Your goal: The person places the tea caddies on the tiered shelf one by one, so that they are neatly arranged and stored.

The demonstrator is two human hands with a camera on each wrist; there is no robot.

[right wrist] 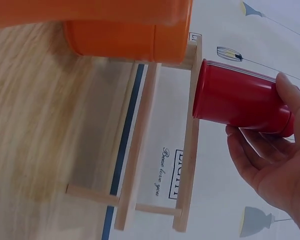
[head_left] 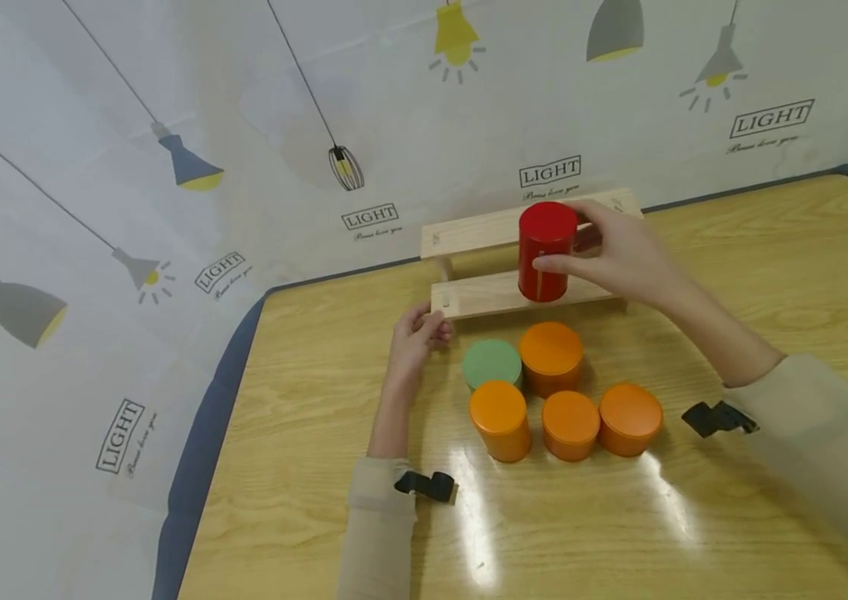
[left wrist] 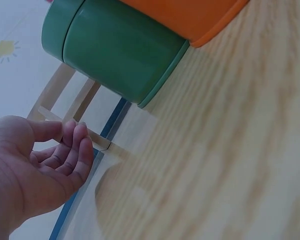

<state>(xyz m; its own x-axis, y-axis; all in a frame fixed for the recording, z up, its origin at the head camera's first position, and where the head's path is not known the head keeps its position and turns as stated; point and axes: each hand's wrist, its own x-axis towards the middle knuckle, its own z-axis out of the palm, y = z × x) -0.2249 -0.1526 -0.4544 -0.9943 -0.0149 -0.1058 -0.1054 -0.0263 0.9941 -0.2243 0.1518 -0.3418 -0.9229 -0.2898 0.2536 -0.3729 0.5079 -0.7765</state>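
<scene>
My right hand grips a red cylindrical canister, with the thumb on its near side. In the right wrist view, the base of the red canister is about level with the upper plank of a two-tier wooden rack; whether they touch, I cannot tell. My left hand pinches the left front corner of the rack's lower plank. Beside that hand, in the left wrist view, stands a green canister.
Orange canisters of differing heights stand before the rack: one tall, one wide and two shorter ones. A wooden table carries everything. Behind it hangs a pale cloth printed with lamps.
</scene>
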